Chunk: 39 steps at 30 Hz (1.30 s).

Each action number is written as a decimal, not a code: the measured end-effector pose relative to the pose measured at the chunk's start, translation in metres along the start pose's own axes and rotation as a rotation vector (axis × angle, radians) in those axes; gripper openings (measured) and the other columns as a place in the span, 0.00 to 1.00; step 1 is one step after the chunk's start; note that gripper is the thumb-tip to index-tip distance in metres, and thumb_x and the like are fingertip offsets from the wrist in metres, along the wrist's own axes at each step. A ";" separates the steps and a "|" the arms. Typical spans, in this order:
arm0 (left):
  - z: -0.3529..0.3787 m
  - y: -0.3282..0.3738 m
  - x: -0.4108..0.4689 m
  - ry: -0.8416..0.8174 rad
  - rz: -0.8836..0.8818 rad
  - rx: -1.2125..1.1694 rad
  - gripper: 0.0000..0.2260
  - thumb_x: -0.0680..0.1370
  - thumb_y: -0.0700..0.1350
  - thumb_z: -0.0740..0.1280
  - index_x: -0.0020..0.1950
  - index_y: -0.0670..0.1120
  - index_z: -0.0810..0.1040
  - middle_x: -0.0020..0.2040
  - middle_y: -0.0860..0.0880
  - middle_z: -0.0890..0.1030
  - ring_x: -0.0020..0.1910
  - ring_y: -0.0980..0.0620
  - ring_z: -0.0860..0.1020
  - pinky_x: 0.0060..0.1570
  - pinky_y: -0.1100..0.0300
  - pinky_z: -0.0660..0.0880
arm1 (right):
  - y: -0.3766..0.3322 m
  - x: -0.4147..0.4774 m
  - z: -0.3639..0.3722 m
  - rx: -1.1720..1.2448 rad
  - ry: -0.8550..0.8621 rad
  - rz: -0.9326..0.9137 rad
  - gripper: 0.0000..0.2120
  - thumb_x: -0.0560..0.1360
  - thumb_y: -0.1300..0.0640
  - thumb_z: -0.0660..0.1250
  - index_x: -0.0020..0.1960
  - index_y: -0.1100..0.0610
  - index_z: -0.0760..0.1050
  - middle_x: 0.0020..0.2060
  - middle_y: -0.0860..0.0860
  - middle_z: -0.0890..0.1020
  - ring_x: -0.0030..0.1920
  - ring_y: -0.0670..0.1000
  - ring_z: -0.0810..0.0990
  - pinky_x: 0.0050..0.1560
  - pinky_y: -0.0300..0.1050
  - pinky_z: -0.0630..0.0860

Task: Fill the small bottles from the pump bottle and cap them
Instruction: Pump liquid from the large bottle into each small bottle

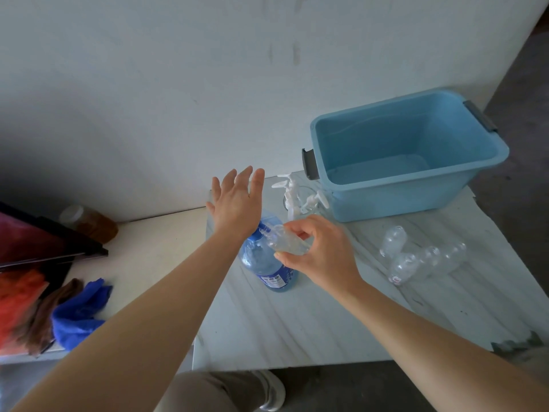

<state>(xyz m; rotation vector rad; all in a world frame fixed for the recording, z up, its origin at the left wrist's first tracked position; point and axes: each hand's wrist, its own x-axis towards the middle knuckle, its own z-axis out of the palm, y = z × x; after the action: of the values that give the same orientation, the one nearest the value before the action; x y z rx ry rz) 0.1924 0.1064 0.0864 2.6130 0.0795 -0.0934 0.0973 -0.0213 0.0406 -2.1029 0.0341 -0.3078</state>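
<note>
A blue pump bottle stands on the marble-patterned table. My left hand lies flat over its pump head, fingers straight and spread. My right hand grips a small clear bottle, tilted with its mouth at the pump's nozzle. Several empty clear small bottles lie on the table to the right. White pump caps sit in a clear cup behind the pump bottle.
A light blue plastic tub with grey handles stands at the back right, against the wall. On the lower surface at left lie a blue cloth, a brown jar and a red-and-black object.
</note>
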 end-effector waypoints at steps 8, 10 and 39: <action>-0.009 0.001 0.005 0.023 0.023 -0.026 0.25 0.80 0.63 0.44 0.76 0.58 0.59 0.78 0.52 0.55 0.78 0.48 0.42 0.73 0.40 0.44 | -0.010 0.004 -0.008 -0.027 0.009 -0.039 0.18 0.59 0.43 0.73 0.47 0.50 0.81 0.38 0.43 0.80 0.37 0.43 0.78 0.44 0.43 0.76; -0.005 -0.002 0.008 0.028 0.031 -0.034 0.26 0.80 0.64 0.43 0.75 0.57 0.60 0.78 0.51 0.56 0.78 0.48 0.44 0.74 0.41 0.44 | -0.010 0.004 -0.007 -0.034 0.010 -0.042 0.18 0.60 0.43 0.74 0.46 0.49 0.81 0.38 0.43 0.80 0.37 0.43 0.77 0.44 0.45 0.77; -0.001 -0.005 0.011 0.065 0.039 -0.066 0.26 0.80 0.63 0.44 0.75 0.56 0.62 0.77 0.51 0.59 0.78 0.47 0.45 0.74 0.41 0.46 | -0.013 0.005 -0.009 -0.055 0.006 -0.038 0.17 0.59 0.41 0.73 0.45 0.48 0.80 0.37 0.42 0.80 0.37 0.44 0.78 0.47 0.51 0.77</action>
<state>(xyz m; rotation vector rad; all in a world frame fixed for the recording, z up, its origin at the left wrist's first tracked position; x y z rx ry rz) 0.2030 0.1118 0.0836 2.5504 0.0541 0.0072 0.0990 -0.0232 0.0569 -2.1596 0.0063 -0.3389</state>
